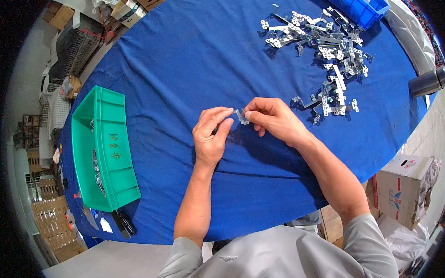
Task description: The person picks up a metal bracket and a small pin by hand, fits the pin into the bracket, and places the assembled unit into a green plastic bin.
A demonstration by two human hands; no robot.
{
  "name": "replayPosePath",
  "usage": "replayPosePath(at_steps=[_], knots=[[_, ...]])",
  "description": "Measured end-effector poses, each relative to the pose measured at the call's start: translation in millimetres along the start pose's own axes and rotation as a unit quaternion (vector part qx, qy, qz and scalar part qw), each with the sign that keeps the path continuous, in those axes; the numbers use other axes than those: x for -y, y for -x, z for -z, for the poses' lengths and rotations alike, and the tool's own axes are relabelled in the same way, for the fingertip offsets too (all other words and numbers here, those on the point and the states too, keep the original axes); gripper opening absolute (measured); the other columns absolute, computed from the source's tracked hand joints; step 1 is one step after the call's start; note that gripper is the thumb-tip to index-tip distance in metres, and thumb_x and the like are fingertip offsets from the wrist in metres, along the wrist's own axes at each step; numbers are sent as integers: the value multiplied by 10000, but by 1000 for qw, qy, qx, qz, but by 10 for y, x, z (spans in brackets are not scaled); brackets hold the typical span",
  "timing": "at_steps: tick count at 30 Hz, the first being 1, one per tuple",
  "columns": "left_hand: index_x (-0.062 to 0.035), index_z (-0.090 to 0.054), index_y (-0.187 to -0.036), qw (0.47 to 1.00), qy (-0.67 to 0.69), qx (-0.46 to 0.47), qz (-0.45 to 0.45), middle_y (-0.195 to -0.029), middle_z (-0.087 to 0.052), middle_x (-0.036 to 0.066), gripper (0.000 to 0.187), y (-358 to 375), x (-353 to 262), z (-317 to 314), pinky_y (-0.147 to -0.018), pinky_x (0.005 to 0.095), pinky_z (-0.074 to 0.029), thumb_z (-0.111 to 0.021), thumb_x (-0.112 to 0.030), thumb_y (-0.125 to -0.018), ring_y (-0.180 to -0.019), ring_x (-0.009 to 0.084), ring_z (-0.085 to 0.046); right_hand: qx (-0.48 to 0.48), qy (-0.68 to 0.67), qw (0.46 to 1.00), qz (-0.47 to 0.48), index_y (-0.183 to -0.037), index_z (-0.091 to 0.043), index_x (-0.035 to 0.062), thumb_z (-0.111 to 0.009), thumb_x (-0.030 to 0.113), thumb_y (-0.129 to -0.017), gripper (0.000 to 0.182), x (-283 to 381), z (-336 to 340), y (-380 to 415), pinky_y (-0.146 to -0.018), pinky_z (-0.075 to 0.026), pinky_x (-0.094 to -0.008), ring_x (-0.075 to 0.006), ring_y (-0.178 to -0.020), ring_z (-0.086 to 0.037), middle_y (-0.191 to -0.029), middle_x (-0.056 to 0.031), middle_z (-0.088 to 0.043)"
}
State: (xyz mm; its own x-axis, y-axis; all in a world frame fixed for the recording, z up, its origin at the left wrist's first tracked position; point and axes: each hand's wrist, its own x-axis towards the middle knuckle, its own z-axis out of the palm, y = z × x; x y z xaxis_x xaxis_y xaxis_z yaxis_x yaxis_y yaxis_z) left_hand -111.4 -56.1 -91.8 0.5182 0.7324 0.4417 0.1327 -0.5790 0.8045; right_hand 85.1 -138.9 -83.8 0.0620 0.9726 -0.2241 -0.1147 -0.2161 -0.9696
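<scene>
A small silvery metal bracket [241,118] is pinched between the thumb and fingers of my right hand [276,119], above the middle of the blue cloth. Just to its left is my left hand [210,135], its fingers stretched toward the bracket and its thumb held apart from them. The left fingertips come close to the bracket's left end; whether they touch it is hard to see. Similar metal brackets [339,81] lie in a loose heap at the upper right, with some stretching down near my right hand.
A green bin [116,147] with some metal parts inside stands at the left. At the top right is a blue crate [370,11], with a dark metal bottle [429,83] lower down at the table's edge. A cardboard box [400,186] sits beyond the blue tablecloth [180,57].
</scene>
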Motion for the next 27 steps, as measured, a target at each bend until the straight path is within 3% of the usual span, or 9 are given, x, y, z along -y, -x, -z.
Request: replayPosePath(at_steps=[4,8,11,14,15,18,20,27], knots=[[-16,-778,-1063,1000,-10,26,-3,-1068,-755,120,188,-10,-2,-1,-866,342,-545,-744,-1,-879,-960,251,-697,-32,30,998,38,-1015,-681,25,-631,208,-1022,190,38,-17,25,-561,-489,-245,-67,-695,-591,-835,3,-651],[-10,-770,-1092,998,-40,39,-26,-1071,-756,109,177,-8,38,-7,-804,316,-565,-731,-33,-921,-894,205,-703,-91,-93,991,35,-1038,-653,36,-622,226,-1038,192,-16,-37,-14,-534,-450,-224,-52,-676,-564,-816,2,-646],[-2,-748,-1172,981,74,-24,176,-967,-725,64,217,40,-8,-16,-688,244,-554,-698,-113,-992,-801,115,-667,-69,-122,990,10,-1039,-652,29,-619,221,-1044,196,27,1,5,-556,-452,-223,-52,-686,-558,-826,-5,-659],[-8,-732,-1208,972,94,-31,214,-935,-697,38,245,60,36,1,-571,201,-522,-685,-153,-1015,-729,60,-624,-30,-59,997,36,-1030,-660,25,-623,212,-1043,191,35,-54,29,-582,-465,-238,-59,-685,-563,-833,-10,-666],[-11,-734,-1205,972,91,-36,212,-934,-695,38,243,59,42,-6,-566,199,-523,-688,-153,-1013,-729,60,-624,-3,-55,997,44,-1040,-660,38,-635,211,-1048,175,-5,-40,14,-559,-444,-209,-47,-683,-580,-861,-15,-682],[-9,-740,-1183,975,82,-44,203,-930,-691,41,228,53,48,-35,-548,200,-516,-700,-140,-1001,-699,60,-614,2,-16,998,56,-1042,-659,23,-630,203,-1051,183,-89,-75,2,-630,-474,-223,-52,-724,-579,-864,-11,-677],[2,-746,-1152,978,73,-44,190,-922,-691,45,208,53,45,-46,-529,210,-499,-715,-117,-984,-636,59,-595,-8,2,998,65,-1016,-664,2,-633,207,-1036,208,-70,-99,9,-632,-493,-249,-66,-712,-590,-828,-22,-681],[4,-747,-1132,983,60,-41,166,-972,-718,57,192,56,23,-59,-533,216,-495,-731,-76,-958,-642,58,-598,-21,26,997,68,-1000,-671,-9,-634,209,-1023,221,-62,-106,15,-627,-505,-274,-79,-705,-600,-807,-31,-687]])
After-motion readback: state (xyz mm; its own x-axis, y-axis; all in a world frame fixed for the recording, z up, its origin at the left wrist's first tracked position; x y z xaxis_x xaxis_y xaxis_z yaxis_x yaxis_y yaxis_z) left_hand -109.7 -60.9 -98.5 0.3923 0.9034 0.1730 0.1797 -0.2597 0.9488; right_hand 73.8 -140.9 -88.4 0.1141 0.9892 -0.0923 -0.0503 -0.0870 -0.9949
